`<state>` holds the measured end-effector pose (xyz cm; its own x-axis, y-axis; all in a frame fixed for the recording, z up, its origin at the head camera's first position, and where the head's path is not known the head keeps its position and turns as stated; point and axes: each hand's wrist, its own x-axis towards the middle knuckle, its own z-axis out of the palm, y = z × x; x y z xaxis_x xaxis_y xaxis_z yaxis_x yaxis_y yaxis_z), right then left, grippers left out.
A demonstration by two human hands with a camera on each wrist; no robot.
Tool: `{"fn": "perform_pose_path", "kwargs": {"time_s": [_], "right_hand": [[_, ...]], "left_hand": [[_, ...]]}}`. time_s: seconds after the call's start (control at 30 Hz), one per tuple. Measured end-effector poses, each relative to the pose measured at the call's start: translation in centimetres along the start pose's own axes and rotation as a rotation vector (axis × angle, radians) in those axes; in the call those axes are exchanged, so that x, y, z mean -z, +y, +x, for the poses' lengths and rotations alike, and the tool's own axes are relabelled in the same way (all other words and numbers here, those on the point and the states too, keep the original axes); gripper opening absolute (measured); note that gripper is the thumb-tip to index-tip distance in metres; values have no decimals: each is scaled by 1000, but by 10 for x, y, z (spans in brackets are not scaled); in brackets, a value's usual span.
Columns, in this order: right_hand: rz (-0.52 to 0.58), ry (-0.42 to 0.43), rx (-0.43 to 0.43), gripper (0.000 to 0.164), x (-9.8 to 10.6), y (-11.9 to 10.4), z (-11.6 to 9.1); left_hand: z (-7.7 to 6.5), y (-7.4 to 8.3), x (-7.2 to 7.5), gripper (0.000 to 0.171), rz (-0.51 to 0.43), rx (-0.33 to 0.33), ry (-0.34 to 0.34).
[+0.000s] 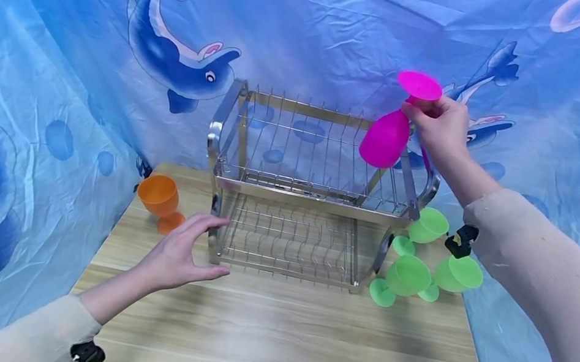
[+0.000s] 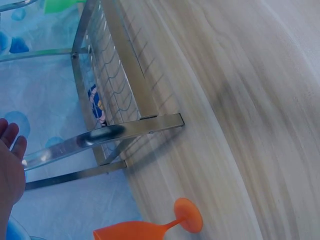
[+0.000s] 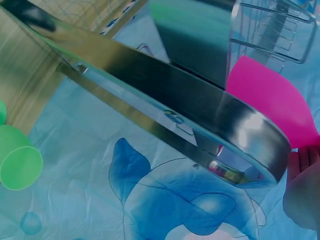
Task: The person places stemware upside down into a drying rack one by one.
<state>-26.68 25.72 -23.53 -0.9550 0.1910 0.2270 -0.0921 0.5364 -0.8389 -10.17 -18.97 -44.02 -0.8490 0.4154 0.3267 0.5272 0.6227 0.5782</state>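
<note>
A pink plastic goblet (image 1: 385, 140) hangs tilted, bowl down and foot up, over the right end of the upper tier of a two-tier metal dish rack (image 1: 315, 202). My right hand (image 1: 445, 127) pinches its stem just below the foot. In the right wrist view the pink bowl (image 3: 270, 100) shows beyond the rack's curved side frame (image 3: 200, 112). My left hand (image 1: 179, 257) holds nothing, with thumb and fingers spread apart beside the rack's left legs. Just behind it stands an orange goblet (image 1: 157, 194).
Three green goblets, a back one (image 1: 428, 225), a front one (image 1: 409, 276) and a right one (image 1: 459, 274), stand at the rack's right. Under everything is a wooden table (image 1: 268, 339). A blue dolphin-print curtain (image 1: 311, 29) hangs behind and along both sides.
</note>
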Motion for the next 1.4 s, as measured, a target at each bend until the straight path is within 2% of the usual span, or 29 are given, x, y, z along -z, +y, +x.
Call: {"fn": "perform_pose_path", "kwargs": {"time_s": [0.53, 0.67, 0.87, 0.97, 1.13, 1.27, 1.4], "right_hand": [[-30, -22, 0, 44, -4, 10, 1], [-43, -44, -2, 47, 1, 13, -3], [-119, -74, 14, 57, 13, 16, -16], [-172, -103, 60, 63, 20, 16, -25], [-277, -148, 185, 66, 33, 14, -44], [-321, -186, 310, 67, 42, 14, -65], [-392, -180, 428, 72, 51, 23, -89]], "left_hand": [[-2, -6, -7, 86, -14, -14, 25], [-2, -8, -7, 85, -12, -4, 20], [-2, -11, -5, 86, 2, 17, -3], [-1, -13, -5, 85, 12, 23, -10], [-2, -17, -2, 85, 42, 36, -19], [-5, -22, 4, 84, 69, 33, 2], [-6, -29, 8, 85, 86, 12, 31]]}}
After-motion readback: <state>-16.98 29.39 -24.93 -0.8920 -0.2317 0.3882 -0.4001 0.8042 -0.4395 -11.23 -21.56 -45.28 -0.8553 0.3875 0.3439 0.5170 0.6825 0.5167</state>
